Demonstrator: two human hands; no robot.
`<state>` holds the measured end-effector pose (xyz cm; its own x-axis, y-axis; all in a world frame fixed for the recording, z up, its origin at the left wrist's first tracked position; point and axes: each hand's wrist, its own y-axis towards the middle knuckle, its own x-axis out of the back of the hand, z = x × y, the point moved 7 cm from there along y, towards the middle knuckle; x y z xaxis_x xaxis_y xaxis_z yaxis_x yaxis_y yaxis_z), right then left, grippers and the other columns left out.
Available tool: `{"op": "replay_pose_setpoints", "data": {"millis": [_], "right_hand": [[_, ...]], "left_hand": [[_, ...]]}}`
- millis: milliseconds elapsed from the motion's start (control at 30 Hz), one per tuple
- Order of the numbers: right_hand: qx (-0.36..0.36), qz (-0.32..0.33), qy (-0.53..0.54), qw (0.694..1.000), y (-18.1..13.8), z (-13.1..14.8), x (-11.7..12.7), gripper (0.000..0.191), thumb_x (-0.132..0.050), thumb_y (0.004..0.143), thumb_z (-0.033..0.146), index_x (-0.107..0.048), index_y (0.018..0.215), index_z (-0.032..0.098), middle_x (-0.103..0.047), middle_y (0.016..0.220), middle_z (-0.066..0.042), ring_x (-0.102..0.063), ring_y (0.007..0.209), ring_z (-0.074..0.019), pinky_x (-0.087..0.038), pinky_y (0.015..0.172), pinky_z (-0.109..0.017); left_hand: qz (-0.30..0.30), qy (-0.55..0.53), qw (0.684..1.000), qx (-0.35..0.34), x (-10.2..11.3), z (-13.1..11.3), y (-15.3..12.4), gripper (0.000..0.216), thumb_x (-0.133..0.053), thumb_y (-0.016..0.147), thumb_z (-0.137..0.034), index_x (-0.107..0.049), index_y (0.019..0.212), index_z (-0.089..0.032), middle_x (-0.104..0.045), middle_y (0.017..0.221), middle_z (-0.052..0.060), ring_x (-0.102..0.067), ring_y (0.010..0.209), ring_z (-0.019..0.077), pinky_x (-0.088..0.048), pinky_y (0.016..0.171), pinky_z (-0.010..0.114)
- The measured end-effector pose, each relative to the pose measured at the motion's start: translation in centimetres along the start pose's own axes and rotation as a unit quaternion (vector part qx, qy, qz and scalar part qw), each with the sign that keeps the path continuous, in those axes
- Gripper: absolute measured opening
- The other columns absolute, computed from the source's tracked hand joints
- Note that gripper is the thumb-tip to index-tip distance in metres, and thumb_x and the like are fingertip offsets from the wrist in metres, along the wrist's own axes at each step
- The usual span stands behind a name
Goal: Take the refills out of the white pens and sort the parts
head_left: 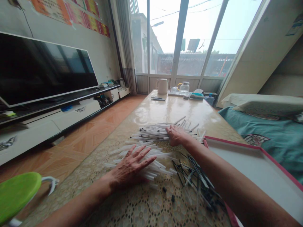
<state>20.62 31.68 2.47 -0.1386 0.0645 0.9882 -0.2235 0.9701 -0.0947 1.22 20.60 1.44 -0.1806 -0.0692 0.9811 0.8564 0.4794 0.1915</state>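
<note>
My left hand [136, 164] lies palm down with fingers spread over a heap of translucent white plastic tubes [153, 175], which look like pen barrels. Farther up the table, my right hand [175, 135] reaches into a second pile of slim white sticks with dark ends [151, 134], which look like pens. Its fingers are bent together and their tips are partly hidden, so what they grip is unclear. Beneath my right forearm is a jumble of thin black sticks [193, 171] like pen refills. Two small black caps [173, 198] lie near the table's front.
An open shallow box with a red rim [233, 142] sits at the right edge of the patterned table [139, 209]. At the far end stand a pale kettle [162, 86] and a glass jug [184, 87]. A green stool [21, 195] is at lower left, a teal-covered seat [246, 126] at right.
</note>
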Motion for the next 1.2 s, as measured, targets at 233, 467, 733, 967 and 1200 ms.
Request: {"op": "replay_pose_setpoints", "data": {"millis": [233, 467, 733, 967, 1200], "right_hand": [[0.006, -0.014, -0.022, 1.0, -0.7, 0.1, -0.1, 0.031, -0.052, 0.087, 0.03, -0.05, 0.115, 0.016, -0.054, 0.113, -0.007, -0.057, 0.095, -0.0194, -0.048, 0.079, -0.04], [-0.004, -0.024, -0.027, 0.999, -0.9, -0.5, 0.2, 0.029, -0.052, 0.087, 0.03, -0.052, 0.113, 0.016, -0.056, 0.11, -0.006, -0.058, 0.091, -0.0183, -0.049, 0.077, -0.038], [-0.053, -0.083, -0.034, 0.995, -1.3, -1.2, 1.0, 0.028, -0.05, 0.088, 0.031, -0.052, 0.11, 0.014, -0.057, 0.106, -0.006, -0.057, 0.091, -0.0185, -0.046, 0.08, -0.039], [-0.099, -0.139, -0.038, 0.985, -1.8, -3.1, 3.6, 0.027, -0.048, 0.079, 0.015, -0.047, 0.106, 0.012, -0.061, 0.095, -0.014, -0.059, 0.089, -0.0259, -0.037, 0.078, -0.035], [-0.127, -0.186, -0.044, 0.973, -3.1, -3.8, 6.7, 0.04, -0.053, 0.073, 0.022, -0.042, 0.11, 0.013, -0.062, 0.096, -0.013, -0.059, 0.088, -0.0263, -0.036, 0.075, -0.033]], "left_hand": [[-0.009, 0.004, 1.0, 0.012, 1.2, -0.4, -2.4, 0.075, -0.053, 0.074, -0.055, -0.022, 0.138, -0.034, -0.023, 0.147, 0.007, -0.02, 0.131, 0.0336, -0.007, 0.104, 0.054], [-0.011, 0.005, 0.998, 0.059, -0.2, 0.8, -4.3, 0.062, -0.045, 0.082, -0.048, -0.022, 0.138, -0.035, -0.02, 0.147, 0.007, -0.02, 0.131, 0.0339, -0.011, 0.102, 0.055], [0.011, -0.096, 0.994, 0.047, 0.1, 1.5, -1.8, 0.06, -0.049, 0.08, -0.049, -0.027, 0.135, -0.039, -0.024, 0.147, 0.001, -0.022, 0.13, 0.0353, -0.009, 0.103, 0.054], [0.044, -0.048, 0.998, -0.004, -1.3, 2.4, 0.8, 0.061, -0.047, 0.083, -0.045, -0.018, 0.137, -0.04, -0.022, 0.147, 0.002, -0.018, 0.133, 0.0315, -0.008, 0.103, 0.053], [0.054, -0.001, 0.998, -0.031, -1.9, 3.0, 3.9, 0.057, -0.041, 0.086, -0.045, -0.017, 0.138, -0.04, -0.023, 0.147, 0.003, -0.016, 0.134, 0.0278, -0.009, 0.104, 0.051]]}}
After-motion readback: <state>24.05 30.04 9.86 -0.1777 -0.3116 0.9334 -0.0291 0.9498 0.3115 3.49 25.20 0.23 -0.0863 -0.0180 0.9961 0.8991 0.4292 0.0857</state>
